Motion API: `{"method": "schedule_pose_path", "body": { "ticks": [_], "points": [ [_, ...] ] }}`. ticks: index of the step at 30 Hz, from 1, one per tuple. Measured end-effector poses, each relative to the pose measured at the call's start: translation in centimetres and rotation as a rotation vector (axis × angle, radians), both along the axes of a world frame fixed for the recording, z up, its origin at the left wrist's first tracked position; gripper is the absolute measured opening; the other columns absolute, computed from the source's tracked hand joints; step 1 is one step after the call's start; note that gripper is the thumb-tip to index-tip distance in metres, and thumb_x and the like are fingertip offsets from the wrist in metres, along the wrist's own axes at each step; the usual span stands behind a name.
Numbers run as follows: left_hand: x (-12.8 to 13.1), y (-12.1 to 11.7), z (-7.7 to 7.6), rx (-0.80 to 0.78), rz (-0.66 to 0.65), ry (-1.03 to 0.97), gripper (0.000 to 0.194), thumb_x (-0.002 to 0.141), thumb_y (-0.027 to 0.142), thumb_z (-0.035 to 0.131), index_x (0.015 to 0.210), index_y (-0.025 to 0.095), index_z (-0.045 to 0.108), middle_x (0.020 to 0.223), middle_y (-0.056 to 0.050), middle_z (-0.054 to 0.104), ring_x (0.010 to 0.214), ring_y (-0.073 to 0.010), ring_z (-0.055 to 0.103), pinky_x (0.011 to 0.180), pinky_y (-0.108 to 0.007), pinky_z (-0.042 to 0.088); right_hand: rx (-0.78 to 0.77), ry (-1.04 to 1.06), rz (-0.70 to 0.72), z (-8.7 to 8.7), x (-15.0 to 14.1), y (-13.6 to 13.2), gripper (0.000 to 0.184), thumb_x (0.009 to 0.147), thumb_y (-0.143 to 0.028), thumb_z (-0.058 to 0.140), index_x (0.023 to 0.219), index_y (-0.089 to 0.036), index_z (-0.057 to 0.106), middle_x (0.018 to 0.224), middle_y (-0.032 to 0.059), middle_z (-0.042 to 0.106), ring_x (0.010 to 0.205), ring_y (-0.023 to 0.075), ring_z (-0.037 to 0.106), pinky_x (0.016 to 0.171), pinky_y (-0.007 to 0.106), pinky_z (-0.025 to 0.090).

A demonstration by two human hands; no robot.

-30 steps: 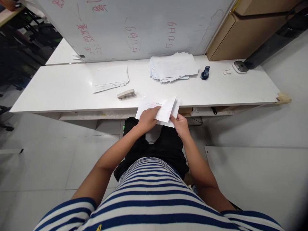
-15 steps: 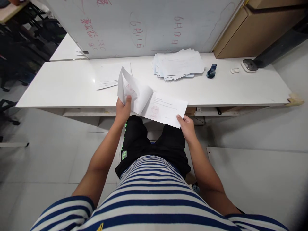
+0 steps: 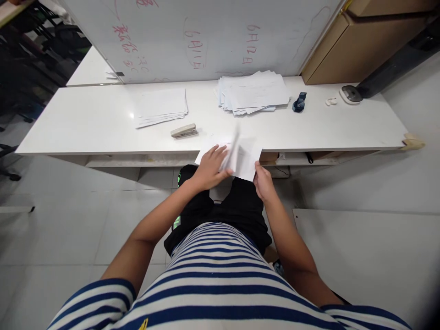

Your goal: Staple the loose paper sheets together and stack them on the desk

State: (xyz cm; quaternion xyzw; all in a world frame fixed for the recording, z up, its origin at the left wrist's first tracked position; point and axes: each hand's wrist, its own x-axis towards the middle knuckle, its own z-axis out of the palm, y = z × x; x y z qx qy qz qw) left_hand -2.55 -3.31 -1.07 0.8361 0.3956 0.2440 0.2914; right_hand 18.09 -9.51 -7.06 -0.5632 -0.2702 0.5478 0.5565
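Observation:
My right hand [image 3: 264, 182] pinches the right edge of a few white printed sheets [image 3: 250, 158], held at the front edge of the white desk. My left hand [image 3: 213, 168] lies over the left part of these sheets with its fingers spread and thumb stretched out. Between the hands, one or more pages stand up, blurred by motion. Just beyond the sheets, a beige stapler [image 3: 184, 131] rests on the desk, touched by neither hand.
A small stack of papers [image 3: 160, 107] lies on the desk [image 3: 96, 119] at the left. Farther right are a bigger, untidy paper pile [image 3: 256, 94], a dark blue object [image 3: 299, 102] and a white round-topped device [image 3: 350, 94]. Behind stand a whiteboard [image 3: 220, 32] and cardboard boxes [image 3: 326, 46].
My left hand has moved right, from the lifted pages at the left onto the sheets. Those pages have swung over toward the right, uncovering the stapler. My right hand keeps its hold.

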Motion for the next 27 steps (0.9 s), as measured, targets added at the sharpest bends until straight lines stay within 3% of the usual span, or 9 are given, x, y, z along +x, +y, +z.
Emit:
{"method": "schedule_pose_path", "body": {
  "ticks": [3,5,9,11,13,16,21,23,27],
  "points": [
    [0.3,-0.6,-0.6,0.083,-0.14,0.239,0.078,0.078,0.072,0.062,0.139,0.025,0.051,0.159,-0.014,0.032,0.151,-0.0392,0.014,0.121,-0.06,0.005,0.04,0.124,0.002,1.0,-0.8,0.2,0.075,0.078,-0.084,0.043,0.115,-0.023,0.065,0.111,0.0077,0.074,0.105,0.0275,0.068,0.082,0.041,0.057],
    [-0.2,-0.6,-1.0,0.124,-0.108,0.258,0.068,0.084,0.065,0.061,0.138,0.024,0.052,0.159,-0.014,0.034,0.151,-0.0385,0.015,0.12,-0.061,0.006,0.074,0.108,-0.014,1.2,-1.0,0.1,0.067,0.076,-0.077,0.056,0.115,-0.023,0.065,0.111,0.0074,0.074,0.104,0.0274,0.069,0.085,0.041,0.056],
    [-2.0,-0.2,-2.5,0.153,0.263,0.019,0.046,0.095,0.05,0.052,0.132,0.023,0.053,0.151,-0.014,0.043,0.146,-0.0318,0.03,0.118,-0.053,0.025,0.068,-0.033,-0.04,0.9,-0.6,-0.2,0.049,0.067,-0.052,0.081,0.103,-0.022,0.067,0.102,0.0065,0.076,0.097,0.0266,0.07,0.089,0.042,0.054],
    [-2.7,0.0,-3.6,-0.014,0.531,-0.189,0.047,0.094,0.048,0.054,0.133,0.021,0.049,0.147,-0.017,0.047,0.136,-0.0296,0.045,0.109,-0.048,0.041,0.049,-0.049,-0.028,0.8,-0.2,-0.3,0.045,0.067,-0.049,0.081,0.1,-0.021,0.067,0.099,0.0064,0.076,0.094,0.0259,0.07,0.088,0.042,0.053],
    [-3.3,0.0,-4.7,-0.311,0.666,-0.386,0.052,0.091,0.047,0.059,0.134,0.02,0.046,0.139,-0.02,0.054,0.121,-0.0276,0.06,0.095,-0.044,0.053,0.028,-0.058,-0.014,0.8,0.2,-0.4,0.042,0.068,-0.048,0.079,0.099,-0.022,0.067,0.099,0.0059,0.076,0.093,0.025,0.069,0.088,0.042,0.053],
    [-4.0,-0.1,-5.5,-0.724,0.525,-0.546,0.05,0.086,0.047,0.066,0.124,0.017,0.055,0.12,-0.017,0.068,0.101,-0.0259,0.07,0.085,-0.042,0.058,-0.01,-0.101,0.018,0.7,0.9,-0.4,0.039,0.069,-0.046,0.079,0.098,-0.022,0.068,0.099,0.005,0.076,0.091,0.0245,0.069,0.086,0.041,0.053],
    [-4.4,0.1,-4.7,-0.988,0.257,-0.531,0.038,0.071,0.039,0.079,0.102,0.017,0.07,0.102,-0.013,0.076,0.091,-0.0279,0.073,0.081,-0.045,0.061,0.043,-0.171,0.152,1.0,1.1,-0.2,0.04,0.073,-0.048,0.075,0.102,-0.022,0.07,0.099,0.0048,0.075,0.091,0.0245,0.068,0.085,0.041,0.053],
    [-4.2,0.7,-3.8,-0.944,0.259,-0.523,0.035,0.069,0.036,0.08,0.097,0.017,0.073,0.101,-0.012,0.077,0.093,-0.0293,0.073,0.083,-0.047,0.06,0.122,-0.228,0.171,2.1,1.0,0.2,0.041,0.075,-0.049,0.074,0.106,-0.023,0.071,0.104,0.0054,0.075,0.098,0.0253,0.067,0.091,0.042,0.051],
    [-3.7,2.8,-0.4,-0.591,0.34,-0.635,0.034,0.074,0.039,0.075,0.099,0.016,0.072,0.106,-0.009,0.075,0.103,-0.0288,0.069,0.094,-0.045,0.055,0.309,-0.339,0.05,5.4,1.0,2.2,0.038,0.075,-0.048,0.076,0.103,-0.023,0.073,0.106,0.0063,0.074,0.104,0.0261,0.066,0.097,0.043,0.048]
  ]
}}
